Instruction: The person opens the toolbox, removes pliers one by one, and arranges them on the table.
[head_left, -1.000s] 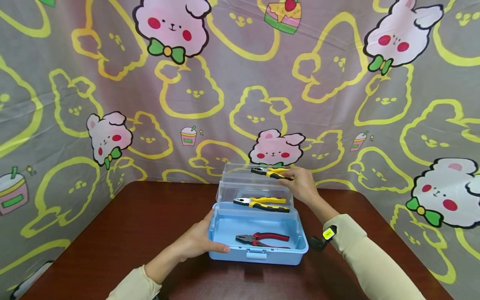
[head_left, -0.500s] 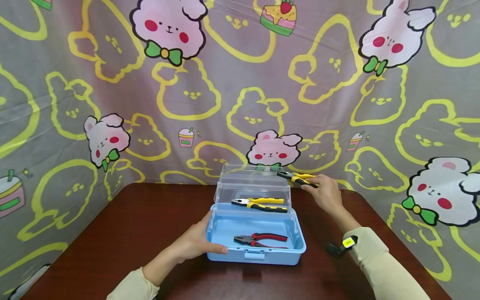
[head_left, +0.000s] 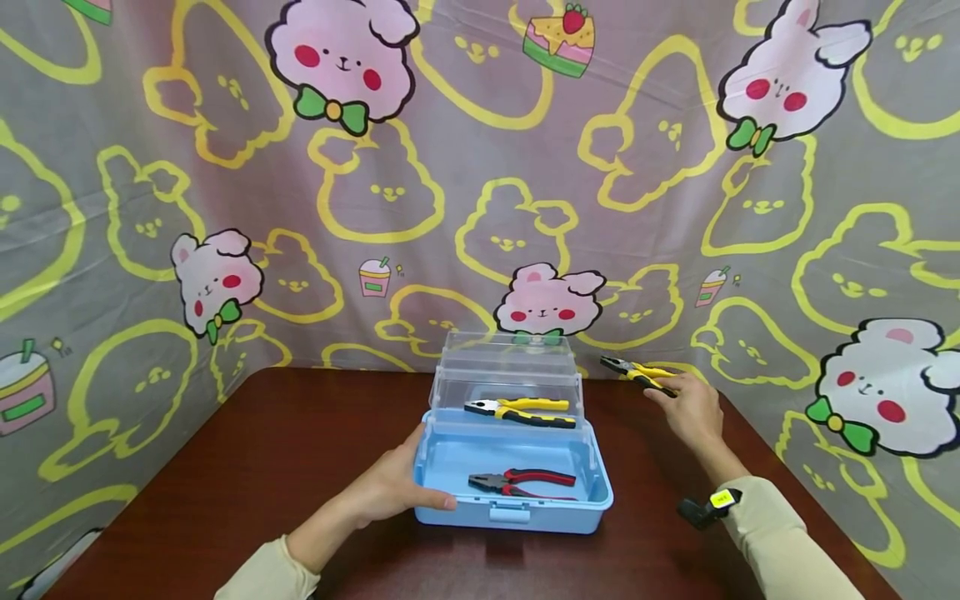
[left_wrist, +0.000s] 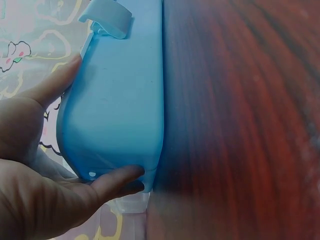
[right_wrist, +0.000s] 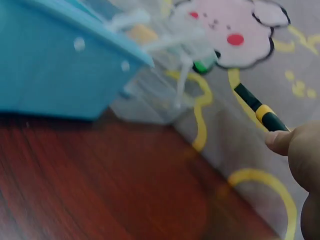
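Observation:
A light blue toolbox stands with its clear lid and trays folded up and back. My left hand holds its front left corner; in the left wrist view the thumb lies along the rim and the fingers press the side wall. To the right of the box, raised over the table, my right hand grips combination pliers by their yellow-and-black handles, nose pointing left. A similar yellow-and-black pair of pliers lies in a clear tray. Red-and-black pliers rest in the blue bottom of the box.
The dark reddish wooden table extends on both sides of the toolbox. A patterned cloth hangs behind the table and along its sides. At the box's front is a blue latch.
My right hand has carried the pliers from above the raised clear trays out to the right and slightly lower. My left hand stays on the toolbox corner.

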